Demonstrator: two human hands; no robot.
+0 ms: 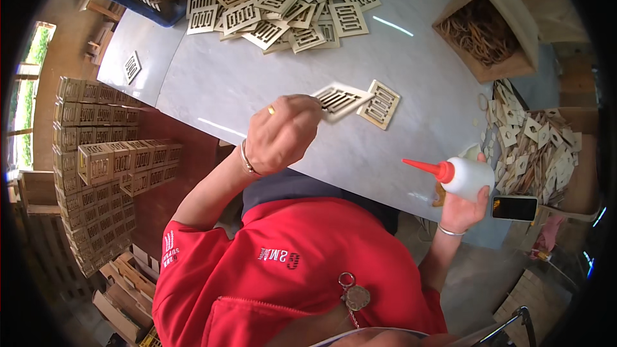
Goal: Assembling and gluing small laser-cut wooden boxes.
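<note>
My left hand [283, 133], with a ring and a bracelet, pinches a pale slotted wooden panel [340, 99] by its near-left corner. This panel is tilted, slightly blurred, and raised over the grey table [257, 83]. A second slotted panel [380, 105] lies flat just right of it; whether the two touch, I cannot tell. In my right hand [466, 209] is a white glue bottle [471, 178] with a red cap and long red nozzle. The bottle lies on its side in the grip, nozzle pointing left. Some of the right fingers are hidden behind it.
Many loose slotted panels [283, 0] are heaped at the far side, beside a blue basket [170, 16]. One panel [132, 68] lies far left. Stacked slotted boxes [96, 173] stand left. At right are a box of rubber bands [486, 32], small wooden pieces [533, 148] and a phone [514, 207].
</note>
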